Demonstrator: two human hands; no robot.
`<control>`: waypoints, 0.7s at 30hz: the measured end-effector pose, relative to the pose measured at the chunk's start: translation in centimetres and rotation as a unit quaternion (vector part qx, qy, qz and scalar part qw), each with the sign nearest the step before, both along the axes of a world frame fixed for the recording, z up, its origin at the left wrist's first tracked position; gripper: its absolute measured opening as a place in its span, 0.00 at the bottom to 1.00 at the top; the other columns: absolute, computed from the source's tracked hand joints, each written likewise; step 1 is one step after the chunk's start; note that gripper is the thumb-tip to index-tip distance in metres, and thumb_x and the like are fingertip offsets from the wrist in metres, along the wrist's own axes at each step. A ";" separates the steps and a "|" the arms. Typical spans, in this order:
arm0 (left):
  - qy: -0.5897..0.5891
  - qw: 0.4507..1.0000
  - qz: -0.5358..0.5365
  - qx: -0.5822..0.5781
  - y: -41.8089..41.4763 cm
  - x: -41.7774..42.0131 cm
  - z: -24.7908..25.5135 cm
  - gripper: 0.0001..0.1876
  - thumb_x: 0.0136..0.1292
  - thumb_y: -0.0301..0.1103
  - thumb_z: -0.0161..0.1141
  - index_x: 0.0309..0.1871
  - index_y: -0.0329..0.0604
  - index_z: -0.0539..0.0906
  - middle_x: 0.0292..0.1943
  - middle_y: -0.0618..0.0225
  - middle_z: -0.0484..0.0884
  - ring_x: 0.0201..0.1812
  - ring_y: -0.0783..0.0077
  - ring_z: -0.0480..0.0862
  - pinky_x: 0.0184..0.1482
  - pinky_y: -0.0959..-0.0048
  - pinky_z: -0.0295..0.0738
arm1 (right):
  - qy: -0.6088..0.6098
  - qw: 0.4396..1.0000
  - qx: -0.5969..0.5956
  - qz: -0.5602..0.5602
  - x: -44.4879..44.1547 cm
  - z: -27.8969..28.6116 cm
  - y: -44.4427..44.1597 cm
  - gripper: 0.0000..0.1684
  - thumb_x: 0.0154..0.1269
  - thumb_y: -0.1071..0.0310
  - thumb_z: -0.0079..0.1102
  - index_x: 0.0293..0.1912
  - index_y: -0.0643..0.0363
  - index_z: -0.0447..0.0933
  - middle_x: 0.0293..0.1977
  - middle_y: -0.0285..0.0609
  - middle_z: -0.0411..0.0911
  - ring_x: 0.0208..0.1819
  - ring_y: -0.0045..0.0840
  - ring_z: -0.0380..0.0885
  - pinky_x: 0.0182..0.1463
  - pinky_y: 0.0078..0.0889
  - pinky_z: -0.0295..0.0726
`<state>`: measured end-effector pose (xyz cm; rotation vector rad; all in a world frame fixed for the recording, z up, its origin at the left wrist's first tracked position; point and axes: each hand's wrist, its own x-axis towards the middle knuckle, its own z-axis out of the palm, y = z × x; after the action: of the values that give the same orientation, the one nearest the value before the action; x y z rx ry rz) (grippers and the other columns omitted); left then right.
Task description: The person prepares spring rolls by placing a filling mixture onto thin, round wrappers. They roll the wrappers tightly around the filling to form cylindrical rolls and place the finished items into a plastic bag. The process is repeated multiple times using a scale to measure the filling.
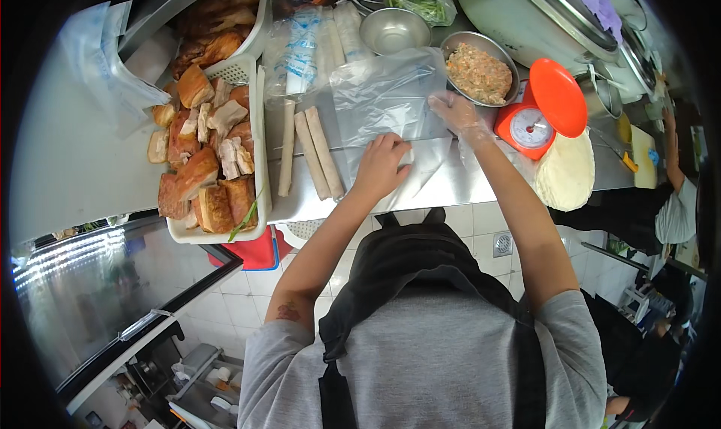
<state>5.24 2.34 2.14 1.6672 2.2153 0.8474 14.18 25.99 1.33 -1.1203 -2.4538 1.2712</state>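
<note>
A clear plastic sheet [383,94], perhaps a flat bag, lies over the steel counter [296,209] in front of me. My bare left hand [383,164] rests on its near part, fingers bent and thumb apart; something whitish shows beside the fingertips, too unclear to name. My right hand [457,115], in a loose clear plastic glove, has its fingertips at the sheet's right edge; whether they pinch it is hard to see. Just beyond that hand is a steel bowl of minced filling [479,74] with orange bits. Several pale thin rolls [311,153] lie left of my left hand.
A white basket [260,147] heaped with roasted meat pieces [197,159] stands at left. To the right are a red dial scale [526,125] and a stack of round pale wrappers [566,170]. Behind are a steel bowl [395,31] and bagged greens [422,0]. Another person [676,204] stands far right.
</note>
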 end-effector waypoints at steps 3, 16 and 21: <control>0.040 0.999 0.003 -0.004 0.5 0.3 -0.2 0.22 0.52 0.33 0.72 0.53 0.47 0.86 0.52 0.63 0.78 0.57 0.56 0.76 0.60 0.57 0.71 | 0.029 0.997 -0.064 -0.020 0.1 -1.2 0.3 0.26 0.69 0.44 0.62 0.51 0.55 0.87 0.37 0.43 0.88 0.37 0.27 0.86 0.47 0.33 0.83; 0.065 0.895 0.236 0.372 4.1 -4.5 9.7 0.30 0.59 0.28 0.68 0.66 0.41 0.74 0.55 0.58 0.77 0.58 0.58 0.78 0.62 0.62 0.73 | 0.279 0.937 0.144 0.155 -2.7 16.0 -1.7 0.13 0.72 0.60 0.63 0.52 0.52 0.85 0.54 0.41 0.81 0.54 0.37 0.81 0.56 0.37 0.81; -0.293 0.783 0.191 0.515 -0.7 -8.1 15.1 0.39 0.57 0.27 0.70 0.73 0.39 0.65 0.58 0.55 0.75 0.61 0.59 0.76 0.64 0.63 0.70 | 0.325 0.771 0.437 0.330 -0.5 26.0 -4.4 0.12 0.60 0.66 0.70 0.45 0.48 0.86 0.53 0.41 0.81 0.59 0.38 0.78 0.62 0.39 0.78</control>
<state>-2.90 1.62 17.27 0.8947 1.6629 2.5918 13.64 21.56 27.29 0.4019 -2.3697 0.3038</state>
